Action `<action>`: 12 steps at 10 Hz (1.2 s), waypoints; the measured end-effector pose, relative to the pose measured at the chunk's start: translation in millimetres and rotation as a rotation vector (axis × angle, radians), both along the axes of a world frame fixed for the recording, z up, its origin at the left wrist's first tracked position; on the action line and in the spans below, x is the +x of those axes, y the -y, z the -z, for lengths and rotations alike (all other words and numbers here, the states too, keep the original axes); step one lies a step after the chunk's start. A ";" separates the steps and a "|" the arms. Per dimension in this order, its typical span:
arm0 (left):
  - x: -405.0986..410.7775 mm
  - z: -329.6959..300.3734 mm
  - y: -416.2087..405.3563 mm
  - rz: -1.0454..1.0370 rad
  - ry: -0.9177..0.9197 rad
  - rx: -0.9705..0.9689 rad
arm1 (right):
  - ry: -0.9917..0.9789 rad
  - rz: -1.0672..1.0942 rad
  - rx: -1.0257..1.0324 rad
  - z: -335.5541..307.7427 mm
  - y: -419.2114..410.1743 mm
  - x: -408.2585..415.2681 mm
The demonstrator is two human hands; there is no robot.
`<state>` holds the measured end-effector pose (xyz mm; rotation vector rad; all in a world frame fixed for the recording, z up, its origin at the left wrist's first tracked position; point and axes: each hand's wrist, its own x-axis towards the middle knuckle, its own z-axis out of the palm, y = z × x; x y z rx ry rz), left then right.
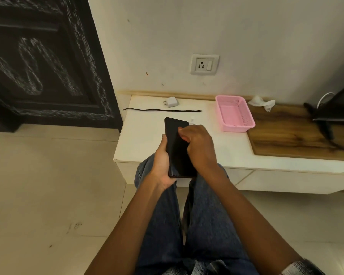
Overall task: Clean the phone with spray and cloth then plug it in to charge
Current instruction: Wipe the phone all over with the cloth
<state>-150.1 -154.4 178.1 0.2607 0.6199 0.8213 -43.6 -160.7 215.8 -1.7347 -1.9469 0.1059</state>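
Observation:
A black phone [176, 147] with a dark screen is held upright over the white counter's front edge, above my knees. My left hand [162, 161] grips its lower left edge from below. My right hand [199, 147] lies over its right side, with curled fingertips pressed on the screen; no cloth shows in it. A white charger plug [171, 102] and a straight black cable [161, 110] lie at the back of the counter. A crumpled white cloth [263, 102] sits by the wall. A small white item [192, 121] peeks out behind the phone. The wall socket [204, 64] is above.
A pink plastic basket [244, 124] stands to the right of the phone on the white counter [139, 143]. A wooden board [286, 133] covers the counter's right part, with a dark object [334, 112] and a white wire on it. A dark carved door [44, 62] is on the left.

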 end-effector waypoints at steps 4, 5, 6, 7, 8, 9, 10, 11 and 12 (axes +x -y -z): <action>-6.1 0.4 -3.6 -0.010 -0.005 0.023 | 0.108 0.014 0.078 -1.3 -1.9 16.2; -5.1 -0.6 -5.5 -0.021 0.028 0.020 | 0.086 0.007 0.085 -2.0 -2.4 -4.2; -10.1 3.5 -6.1 -0.063 0.118 -0.012 | 0.339 -0.256 0.046 11.5 16.4 -45.5; -12.3 6.1 -6.1 -0.049 0.067 -0.028 | 0.191 -0.272 0.037 9.3 14.5 -28.8; -8.0 1.6 -6.4 -0.026 -0.014 -0.006 | 0.049 -0.008 0.045 -5.3 2.9 6.8; -7.5 -1.6 -8.2 -0.046 -0.010 -0.024 | 0.160 -0.094 0.126 3.1 2.3 -6.9; -12.0 2.0 -8.5 -0.044 0.019 -0.025 | 1.483 0.062 -0.471 9.3 20.0 -40.2; -10.6 1.5 -6.6 -0.038 -0.005 -0.023 | 0.120 -0.184 -0.028 -6.4 17.1 -17.8; -7.6 -2.3 -7.1 -0.022 -0.056 0.009 | -0.067 -0.042 -0.103 -11.9 2.6 8.8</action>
